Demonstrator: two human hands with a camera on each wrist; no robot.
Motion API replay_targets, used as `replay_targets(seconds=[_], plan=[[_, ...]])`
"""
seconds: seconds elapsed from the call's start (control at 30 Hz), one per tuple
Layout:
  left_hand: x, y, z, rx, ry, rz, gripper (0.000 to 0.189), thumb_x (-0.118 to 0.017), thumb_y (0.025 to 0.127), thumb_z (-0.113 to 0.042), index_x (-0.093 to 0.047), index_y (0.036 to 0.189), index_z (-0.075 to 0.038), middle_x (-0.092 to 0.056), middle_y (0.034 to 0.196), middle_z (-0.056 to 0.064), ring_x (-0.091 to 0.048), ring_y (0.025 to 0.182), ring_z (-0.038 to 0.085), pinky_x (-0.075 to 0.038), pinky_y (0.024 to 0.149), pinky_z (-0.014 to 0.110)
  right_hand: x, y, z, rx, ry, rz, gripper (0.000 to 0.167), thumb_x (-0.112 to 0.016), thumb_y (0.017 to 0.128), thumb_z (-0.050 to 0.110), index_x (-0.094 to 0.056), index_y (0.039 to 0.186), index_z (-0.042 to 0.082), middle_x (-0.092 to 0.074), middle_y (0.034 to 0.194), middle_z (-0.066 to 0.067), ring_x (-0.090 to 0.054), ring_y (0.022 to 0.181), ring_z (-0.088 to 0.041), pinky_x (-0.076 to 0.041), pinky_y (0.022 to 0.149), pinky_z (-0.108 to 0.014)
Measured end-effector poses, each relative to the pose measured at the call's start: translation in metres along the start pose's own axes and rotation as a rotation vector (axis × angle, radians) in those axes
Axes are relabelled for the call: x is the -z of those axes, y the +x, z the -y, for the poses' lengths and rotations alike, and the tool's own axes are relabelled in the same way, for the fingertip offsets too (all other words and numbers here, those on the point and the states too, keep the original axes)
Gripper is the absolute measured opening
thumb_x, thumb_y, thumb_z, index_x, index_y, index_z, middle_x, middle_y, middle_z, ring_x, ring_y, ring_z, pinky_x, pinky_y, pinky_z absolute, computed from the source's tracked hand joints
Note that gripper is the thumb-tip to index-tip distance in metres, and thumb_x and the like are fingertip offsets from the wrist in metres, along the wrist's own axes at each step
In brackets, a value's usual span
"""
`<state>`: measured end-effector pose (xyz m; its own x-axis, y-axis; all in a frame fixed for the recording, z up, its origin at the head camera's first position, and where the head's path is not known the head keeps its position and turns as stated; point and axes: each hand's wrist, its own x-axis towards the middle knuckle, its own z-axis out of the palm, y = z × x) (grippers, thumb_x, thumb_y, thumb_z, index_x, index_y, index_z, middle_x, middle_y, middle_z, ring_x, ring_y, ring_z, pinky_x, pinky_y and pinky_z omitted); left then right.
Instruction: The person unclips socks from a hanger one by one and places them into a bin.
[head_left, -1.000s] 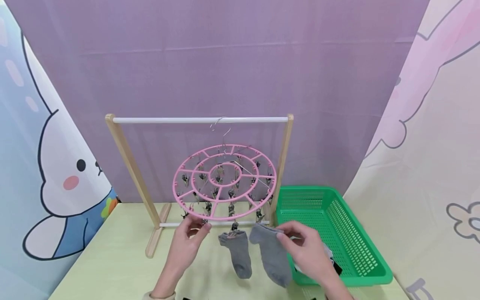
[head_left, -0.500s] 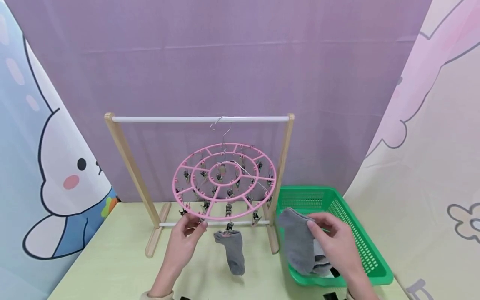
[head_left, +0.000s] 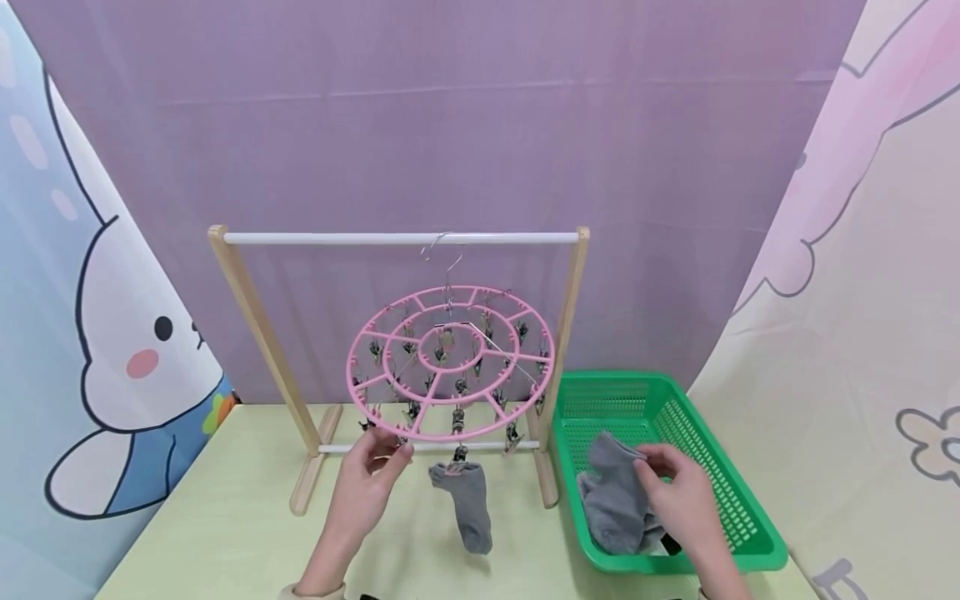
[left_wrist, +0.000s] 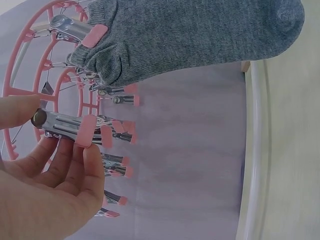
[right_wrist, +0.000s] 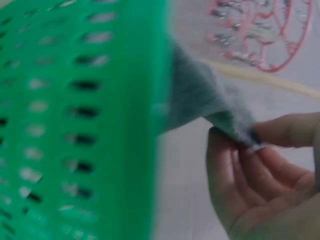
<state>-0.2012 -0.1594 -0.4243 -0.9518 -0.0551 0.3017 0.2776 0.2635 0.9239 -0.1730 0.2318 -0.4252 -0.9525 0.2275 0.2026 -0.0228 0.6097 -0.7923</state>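
Note:
My left hand [head_left: 367, 483] is at the front edge of a pink round clip hanger [head_left: 427, 437]. In the left wrist view its thumb and fingers pinch a metal clip [left_wrist: 62, 125] with pink tips; nothing shows between those tips. One grey sock [head_left: 471, 510] dangles by its cuff from a neighbouring clip, and it fills the top of the left wrist view. My right hand [head_left: 684, 500] pinches a second grey sock [head_left: 617, 500] at its cuff, over the near left part of a green basket [head_left: 768, 542]. The sock's foot hangs down inside the basket.
The hanger hooks onto the white bar [head_left: 330, 239] of a wooden-legged rack [head_left: 258, 321]. Several other metal clips hang under its rings. Dark and light cloth [head_left: 670, 545] lies in the basket below my right hand. A purple curtain [head_left: 480, 150] stands behind.
My right hand has carried its grey sock rightward, from beside the hanging sock to over the basket, then lowered it. The left hand stays at the hanger's front clip.

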Motion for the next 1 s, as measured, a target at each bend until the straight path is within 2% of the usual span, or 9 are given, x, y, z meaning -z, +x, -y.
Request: replay_targets(seconds=[0.17, 0.3, 0.5, 0.67, 0.8, 1.0], plan=[[-0.001, 0.001, 0.001, 0.001, 0.002, 0.003, 0.021, -0.069, 0.097, -0.014, -0.064, 0.114, -0.003, -0.067, 0.105, 0.007, -0.063, 0.097, 0.016, -0.052, 0.09, 0.027, -0.005, 0.006, -0.015, -0.007, -0.121, 0.037, 0.024, -0.064, 0.097, 0.006, -0.066, 0.119, -0.004, -0.07, 0.098, -0.011, -0.066, 0.086, -0.024, -0.053, 0.063, -0.03], [-0.001, 0.001, 0.002, -0.001, 0.001, 0.013, 0.022, -0.069, 0.097, -0.014, -0.064, 0.115, -0.003, -0.067, 0.106, 0.007, -0.064, 0.098, 0.017, -0.052, 0.09, 0.028, -0.007, 0.009, -0.019, -0.025, -0.192, 0.075, 0.028, -0.064, 0.095, 0.005, -0.064, 0.12, -0.008, -0.07, 0.096, -0.012, -0.066, 0.083, -0.026, -0.055, 0.062, -0.036], [0.001, 0.0, 0.003, 0.01, -0.006, 0.004, 0.022, -0.069, 0.098, -0.014, -0.064, 0.115, -0.002, -0.067, 0.107, 0.007, -0.065, 0.096, 0.016, -0.054, 0.086, 0.026, -0.011, 0.008, -0.006, -0.034, -0.251, 0.106, 0.041, -0.064, 0.097, 0.011, -0.058, 0.129, -0.013, -0.067, 0.111, -0.025, -0.065, 0.098, -0.04, -0.057, 0.072, -0.047], [0.002, -0.001, 0.003, 0.016, -0.028, 0.01, 0.021, -0.068, 0.098, -0.013, -0.063, 0.115, -0.001, -0.067, 0.105, 0.009, -0.066, 0.094, 0.016, -0.054, 0.086, 0.025, -0.013, 0.002, 0.011, 0.014, -0.293, 0.07, 0.046, -0.063, 0.097, 0.014, -0.055, 0.135, -0.011, -0.061, 0.124, -0.031, -0.06, 0.111, -0.046, -0.053, 0.085, -0.057], [0.0, -0.001, 0.003, 0.021, -0.034, 0.015, 0.022, -0.068, 0.098, -0.013, -0.063, 0.115, -0.001, -0.067, 0.105, 0.009, -0.065, 0.094, 0.016, -0.054, 0.085, 0.025, -0.016, -0.004, 0.027, 0.061, -0.257, 0.043, 0.043, -0.063, 0.098, 0.014, -0.056, 0.134, -0.009, -0.06, 0.128, -0.03, -0.058, 0.116, -0.045, -0.05, 0.092, -0.06], [-0.001, 0.0, 0.003, 0.02, -0.044, 0.016, 0.022, -0.068, 0.098, -0.014, -0.063, 0.115, 0.0, -0.067, 0.104, 0.009, -0.066, 0.093, 0.016, -0.055, 0.085, 0.025, -0.032, -0.008, 0.049, 0.228, -0.066, -0.064, 0.025, -0.067, 0.096, 0.004, -0.069, 0.121, 0.001, -0.069, 0.113, -0.014, -0.067, 0.1, -0.027, -0.058, 0.085, -0.043]])
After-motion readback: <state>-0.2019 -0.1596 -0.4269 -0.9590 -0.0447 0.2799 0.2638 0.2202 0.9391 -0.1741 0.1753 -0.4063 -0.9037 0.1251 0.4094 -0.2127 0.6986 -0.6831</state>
